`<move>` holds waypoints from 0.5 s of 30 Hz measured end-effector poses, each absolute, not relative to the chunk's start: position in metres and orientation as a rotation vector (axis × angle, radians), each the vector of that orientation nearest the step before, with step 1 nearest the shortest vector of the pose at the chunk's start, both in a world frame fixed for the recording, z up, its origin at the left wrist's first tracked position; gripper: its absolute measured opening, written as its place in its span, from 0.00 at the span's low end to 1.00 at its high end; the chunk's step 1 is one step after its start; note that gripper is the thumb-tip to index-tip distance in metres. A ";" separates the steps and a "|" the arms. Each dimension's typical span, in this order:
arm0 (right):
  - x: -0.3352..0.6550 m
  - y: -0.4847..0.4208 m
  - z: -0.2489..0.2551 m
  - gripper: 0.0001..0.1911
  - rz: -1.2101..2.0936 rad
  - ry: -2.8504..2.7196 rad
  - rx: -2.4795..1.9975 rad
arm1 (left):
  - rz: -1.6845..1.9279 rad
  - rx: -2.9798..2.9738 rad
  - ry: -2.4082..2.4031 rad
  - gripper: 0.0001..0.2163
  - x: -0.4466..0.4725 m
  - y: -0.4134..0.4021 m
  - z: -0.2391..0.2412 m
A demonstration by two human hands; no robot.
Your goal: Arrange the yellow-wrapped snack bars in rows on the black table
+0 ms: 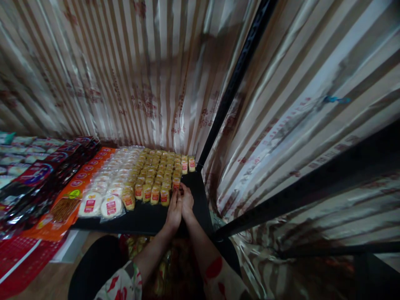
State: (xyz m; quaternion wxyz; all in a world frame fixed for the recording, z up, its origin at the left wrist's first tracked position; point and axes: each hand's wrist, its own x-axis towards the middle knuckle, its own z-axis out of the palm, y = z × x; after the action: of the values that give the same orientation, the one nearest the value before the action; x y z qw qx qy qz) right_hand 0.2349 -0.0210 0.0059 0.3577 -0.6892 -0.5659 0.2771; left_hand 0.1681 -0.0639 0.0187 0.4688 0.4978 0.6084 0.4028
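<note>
My left hand [174, 211] and my right hand [186, 202] are pressed side by side at the front right of a black table [146, 221]. Their fingertips close together on a small yellow packet with a red label [176, 183] at the end of a row. Rows of the same yellow packets [158, 168] run back towards the curtain. Both wrists come up from below, in floral sleeves.
Round white packets with red labels [103, 198] lie left of the yellow rows. An orange pack [67, 200] and dark red packs [40, 175] fill the left side. Striped curtains hang behind and to the right. Black poles [233, 87] stand at the table's right corner.
</note>
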 end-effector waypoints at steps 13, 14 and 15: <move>0.238 -0.023 -0.002 0.23 0.705 -1.322 -1.567 | 1.164 1.058 1.416 0.21 0.179 -0.070 0.015; 0.239 -0.024 0.000 0.23 0.704 -1.307 -1.568 | 1.155 1.073 1.426 0.21 0.178 -0.073 0.020; 0.239 -0.027 0.001 0.23 0.701 -1.289 -1.572 | 1.154 1.091 1.444 0.20 0.177 -0.076 0.025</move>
State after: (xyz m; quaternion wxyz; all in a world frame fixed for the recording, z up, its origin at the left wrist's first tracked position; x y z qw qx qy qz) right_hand 0.2386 -0.0270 0.0013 0.4755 -0.6432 -0.5271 0.2869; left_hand 0.1767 -0.0760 0.0246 0.4775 0.4466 0.5912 0.4724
